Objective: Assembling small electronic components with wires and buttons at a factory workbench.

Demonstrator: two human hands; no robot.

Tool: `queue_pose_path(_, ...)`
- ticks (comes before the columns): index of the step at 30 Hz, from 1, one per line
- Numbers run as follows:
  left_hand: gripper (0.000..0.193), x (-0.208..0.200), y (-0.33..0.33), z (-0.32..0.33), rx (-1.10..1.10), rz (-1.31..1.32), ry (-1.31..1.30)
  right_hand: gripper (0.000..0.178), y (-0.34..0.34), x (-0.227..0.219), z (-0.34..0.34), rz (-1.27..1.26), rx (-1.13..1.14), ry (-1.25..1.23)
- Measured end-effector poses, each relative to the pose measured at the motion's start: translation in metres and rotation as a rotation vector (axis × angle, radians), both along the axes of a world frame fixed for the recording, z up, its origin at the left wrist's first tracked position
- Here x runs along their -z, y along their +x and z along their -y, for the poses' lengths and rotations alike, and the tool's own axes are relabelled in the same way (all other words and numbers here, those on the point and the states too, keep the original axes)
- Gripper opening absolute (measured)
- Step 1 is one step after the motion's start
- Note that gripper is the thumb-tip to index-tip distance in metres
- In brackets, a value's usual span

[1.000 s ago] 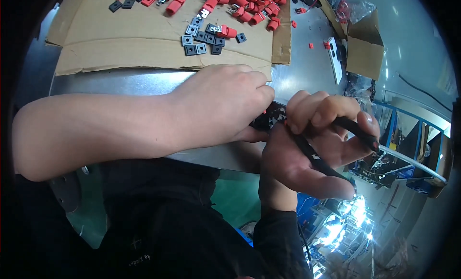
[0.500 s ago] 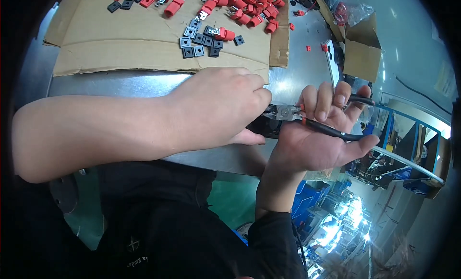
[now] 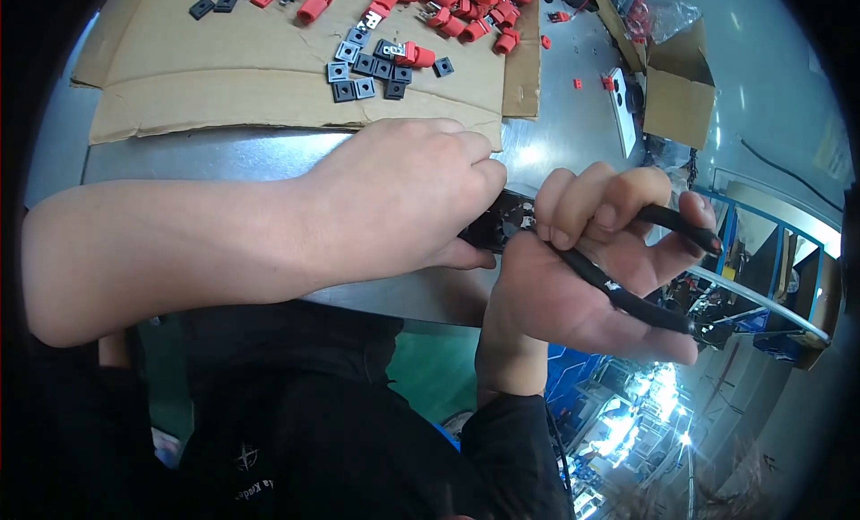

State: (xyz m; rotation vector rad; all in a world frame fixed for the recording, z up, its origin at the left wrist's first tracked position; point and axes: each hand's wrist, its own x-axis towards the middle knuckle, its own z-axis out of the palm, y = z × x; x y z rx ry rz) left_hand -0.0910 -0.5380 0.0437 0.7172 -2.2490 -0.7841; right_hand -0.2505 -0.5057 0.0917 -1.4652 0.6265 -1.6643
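Note:
My left hand point(image 3: 412, 193) is closed at the front edge of the metal table, its back facing up. A black part point(image 3: 488, 229) shows beyond its fingers and thumb; most of it is covered, so its kind is unclear. Beside it, my right hand point(image 3: 573, 292) is palm up and grips pliers with black handles point(image 3: 640, 308). Those handles are spread apart, with fingers curled between them. The jaws are largely hidden at the black part, so whether they touch it cannot be told.
Flattened cardboard point(image 3: 215, 103) covers the far side of the metal table point(image 3: 573, 130). On it lie many red connector pieces point(image 3: 475, 23) and small black square plates point(image 3: 365, 88). An open cardboard box point(image 3: 678, 103) and a white flat object point(image 3: 622, 117) are at the right.
My right hand has turned and lowered, its fingers curling more; the plier handles now tilt down to the right and the jaws have gone toward the black part. My left hand has stayed put.

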Motion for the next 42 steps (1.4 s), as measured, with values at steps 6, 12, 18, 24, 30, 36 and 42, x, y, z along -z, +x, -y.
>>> queue_pose_path(6, 0.043, -0.001, -0.001, 0.0, -0.012, 0.034, -0.006, 0.094, 0.006, 0.0, -0.002, -0.053, 0.033, -0.072)
queue_pose_path(12, 0.047, 0.003, -0.003, 0.0, 0.022, -0.013, 0.023, 0.096, 0.014, 0.001, -0.005, -0.157, 0.188, -0.03)
queue_pose_path(18, 0.044, 0.002, -0.003, -0.002, 0.003, 0.005, 0.053, 0.098, 0.014, 0.008, -0.006, -0.238, 0.151, -0.119)
queue_pose_path(24, 0.04, -0.003, -0.004, 0.0, -0.017, 0.02, 0.011, 0.106, 0.006, 0.001, -0.001, -0.156, -0.035, 0.01)
queue_pose_path(30, 0.044, -0.004, -0.01, 0.003, -0.03, 0.077, 0.059, 0.101, -0.006, -0.003, 0.021, 0.091, -0.212, 0.255)
queue_pose_path(36, 0.043, -0.004, -0.01, 0.007, -0.007, 0.057, 0.043, 0.093, -0.012, -0.002, 0.025, 0.112, -0.314, 0.272)
queue_pose_path(42, 0.048, -0.007, -0.009, 0.011, 0.055, 0.094, 0.076, 0.088, -0.011, -0.006, 0.02, 0.124, -0.296, 0.285)
